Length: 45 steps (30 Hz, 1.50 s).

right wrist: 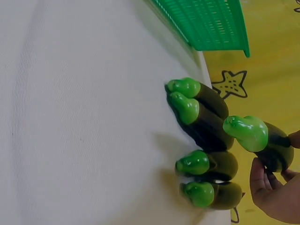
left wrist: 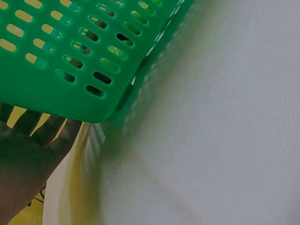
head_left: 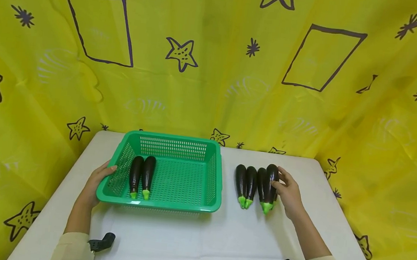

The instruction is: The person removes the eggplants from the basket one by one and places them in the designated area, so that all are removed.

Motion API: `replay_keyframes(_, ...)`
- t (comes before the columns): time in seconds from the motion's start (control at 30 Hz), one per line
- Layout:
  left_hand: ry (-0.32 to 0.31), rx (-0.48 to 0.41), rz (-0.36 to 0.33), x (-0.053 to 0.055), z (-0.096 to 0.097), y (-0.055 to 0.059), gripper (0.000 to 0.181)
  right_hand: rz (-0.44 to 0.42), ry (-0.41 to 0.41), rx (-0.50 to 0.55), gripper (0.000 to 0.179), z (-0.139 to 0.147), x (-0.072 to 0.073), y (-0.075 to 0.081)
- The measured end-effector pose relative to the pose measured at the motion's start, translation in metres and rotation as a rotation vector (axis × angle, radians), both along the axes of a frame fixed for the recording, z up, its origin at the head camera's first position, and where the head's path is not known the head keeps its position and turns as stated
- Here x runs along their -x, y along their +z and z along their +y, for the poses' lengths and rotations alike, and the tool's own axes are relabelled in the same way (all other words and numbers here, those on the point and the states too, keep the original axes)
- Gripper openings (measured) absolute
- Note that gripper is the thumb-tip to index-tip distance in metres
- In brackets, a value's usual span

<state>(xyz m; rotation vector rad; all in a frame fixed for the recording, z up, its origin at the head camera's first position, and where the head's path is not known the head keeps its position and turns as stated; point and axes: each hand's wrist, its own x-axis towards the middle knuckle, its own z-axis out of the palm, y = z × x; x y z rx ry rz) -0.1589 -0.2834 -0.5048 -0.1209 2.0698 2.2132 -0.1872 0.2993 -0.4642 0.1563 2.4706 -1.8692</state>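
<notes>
in the head view, the left hand (head_left: pixel 95 181) grips the left end of a green basket (head_left: pixel 157 204) holding two eggplants (head_left: pixel 148 174); the right hand (head_left: pixel 290 196) pinches a raised eggplant (head_left: pixel 271 183). in the left wrist view, spread fingers (left wrist: pixel 66 137) meet the basket. in the right wrist view, the raised eggplant hangs near four eggplants (right wrist: pixel 213 126) on the worktop (right wrist: pixel 89 117).

R fingers (right wrist: pixel 257 174) grip eggplant (right wrist: pixel 269 140) nr 4 others (right wrist: pixel 211 131) on tbl (right wrist: pixel 89 112).

Dark eggplants (head_left: pixel 148 170): two in green basket (head_left: pixel 160 204); four outside; one (head_left: pixel 270 185) aloft.
</notes>
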Motion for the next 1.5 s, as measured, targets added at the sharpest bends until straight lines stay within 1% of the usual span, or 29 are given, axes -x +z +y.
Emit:
replay_keyframes(0.2,-0.002,-0.001,-0.01,0.0,-0.001,-0.001,0.065,-0.001,-0.016,0.008,0.068,0.011,-0.002,0.0)
replay_keyframes(0.37,-0.002,-0.009,-0.008,0.001,-0.001,-0.003,0.065,0.005,-0.056,0.002,0.065,0.02,-0.002,-0.003)
replay_keyframes(0.57,0.0,-0.008,-0.008,0.001,-0.002,-0.003,0.066,-0.006,-0.095,-0.021,0.065,0.029,-0.001,-0.01)
replay_keyframes(0.73,-0.008,-0.005,-0.02,0.002,-0.001,-0.002,0.066,-0.042,-0.113,-0.035,0.065,0.035,0.0,-0.017)
replay_keyframes(0.97,-0.012,-0.008,-0.035,0.002,0.0,-0.001,0.067,-0.067,-0.109,-0.026,0.065,0.042,0.004,-0.025)
replay_keyframes(1.17,-0.011,-0.015,-0.021,0.002,0.0,-0.001,0.067,-0.073,-0.089,-0.056,0.065,0.049,0.008,-0.029)
replay_keyframes(1.4,-0.02,-0.022,0.016,0.002,0.001,0.0,0.066,-0.057,-0.121,-0.048,0.065,0.048,0.013,-0.033)
replay_keyframes(1.5,-0.021,-0.026,0.02,0.002,0.001,0.0,0.066,-0.059,-0.136,-0.05,0.064,0.046,0.015,-0.035)
